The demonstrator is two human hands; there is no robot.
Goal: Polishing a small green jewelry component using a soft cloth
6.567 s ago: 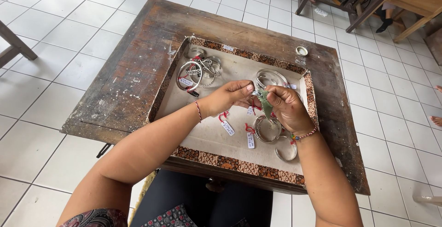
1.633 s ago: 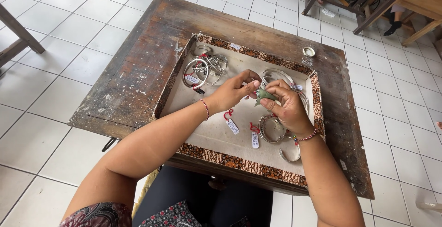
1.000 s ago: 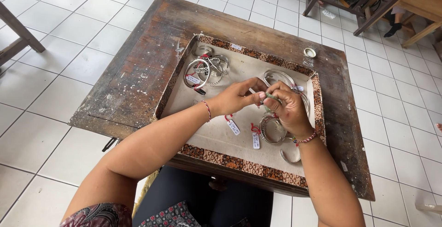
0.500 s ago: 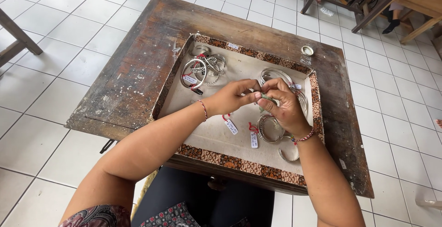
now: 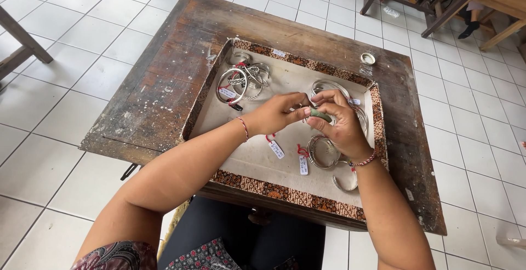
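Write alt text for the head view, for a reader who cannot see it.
Both hands meet over a patterned-edged tray on a worn wooden table: the left hand and right hand pinch a small green piece between their fingertips. Silver bangles with tags lie in the tray around them.

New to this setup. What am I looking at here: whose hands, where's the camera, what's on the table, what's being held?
There is no machine: a person works with bare hands, filmed by a camera on their head looking down. A worn wooden table carries a shallow tray with a patterned border. In the tray lie silver bangles, some with small tags on red string, and a tangled pile of bangles at the far left. The left hand and right hand meet over the tray, pinching a small green piece between the fingertips.
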